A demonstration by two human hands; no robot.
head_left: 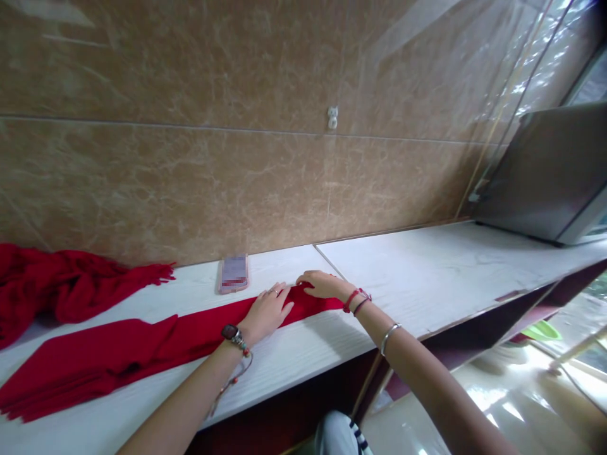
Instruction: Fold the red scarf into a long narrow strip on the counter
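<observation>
A long red scarf (pixel 199 332) lies folded lengthwise in a narrow strip along the white counter, its fringed end at the lower left. My left hand (pixel 266 311) rests on top of the strip near its right part, fingers stretched and apart. At the scarf's right end, my right hand (pixel 325 285) bends its fingers down onto the fabric, thumb and fingertips close together at the far edge. The cloth under the right palm is partly hidden.
A second red scarf (pixel 80 281) lies bunched at the back left. Against the wall is a phone (pixel 233 274). A large grey appliance (pixel 545 170) stands at the right end of the white counter (pixel 408 272); open shelves run below its front edge.
</observation>
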